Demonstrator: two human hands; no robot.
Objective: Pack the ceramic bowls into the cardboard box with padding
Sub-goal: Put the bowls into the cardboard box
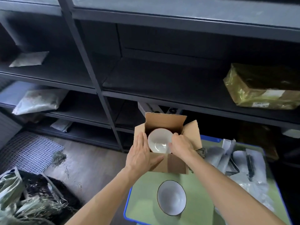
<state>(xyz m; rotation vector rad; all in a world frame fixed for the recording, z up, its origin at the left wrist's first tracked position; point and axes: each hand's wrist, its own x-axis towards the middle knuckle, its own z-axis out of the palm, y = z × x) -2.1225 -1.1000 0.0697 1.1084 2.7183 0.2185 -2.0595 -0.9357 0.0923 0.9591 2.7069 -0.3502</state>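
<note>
1. Box (172, 164): cardboard, standing open on the far end of the table (146, 200), a green top with a blue edge. All flaps are up or splayed outward.

2. Boxed bowl (159, 140): white ceramic, mouth up, tilted slightly toward the camera, inside the box. No padding can be seen under or around it; the box floor is hidden.

3. Loose bowl (171, 197): white with a dark rim, upright on the table, nearer the camera, well apart from the box.

4. Left hand (141, 153): fingers straight and together, laid flat against the box's left flap, thumb stretched along the front edge. It grips nothing.

5. Right hand (181, 145): reaching into the box from the right, fingers curled at the boxed bowl's right rim, thumb on the inner face, holding it.

6. Padding (240, 161): crumpled grey sheets heaped on the table's right side, beside the box.

7. Surroundings: dark shelves (146, 75) behind the table; a yellowish wrapped parcel (259, 88) on the right shelf; grey bags (37, 101) on the left shelves.
</note>
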